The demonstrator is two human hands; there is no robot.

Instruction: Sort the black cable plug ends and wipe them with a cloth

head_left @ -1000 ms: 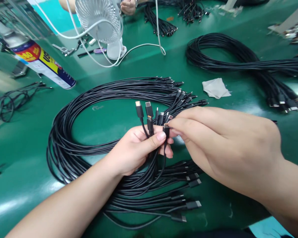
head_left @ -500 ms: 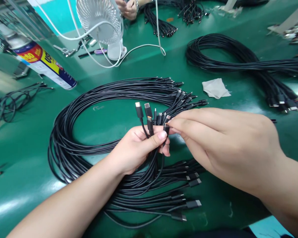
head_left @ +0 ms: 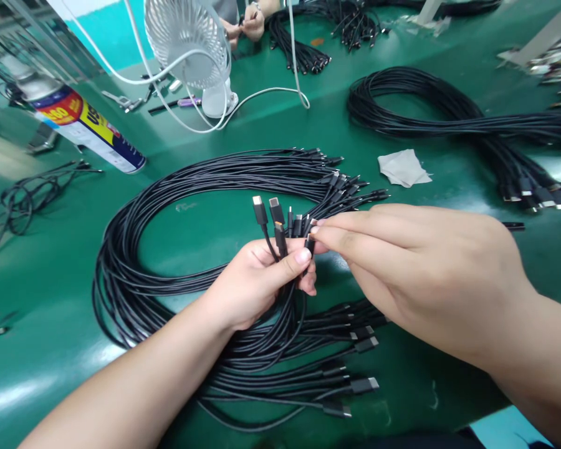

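Green table (head_left: 65, 299): coiled black cables (head_left: 119, 249), spray can (head_left: 88, 131), fan (head_left: 184, 43), white scrap (head_left: 403, 168).

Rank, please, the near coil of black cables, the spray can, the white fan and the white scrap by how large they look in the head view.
1. Near coil of black cables, clearly largest
2. Spray can and white fan, too alike to rank
3. White scrap, smallest
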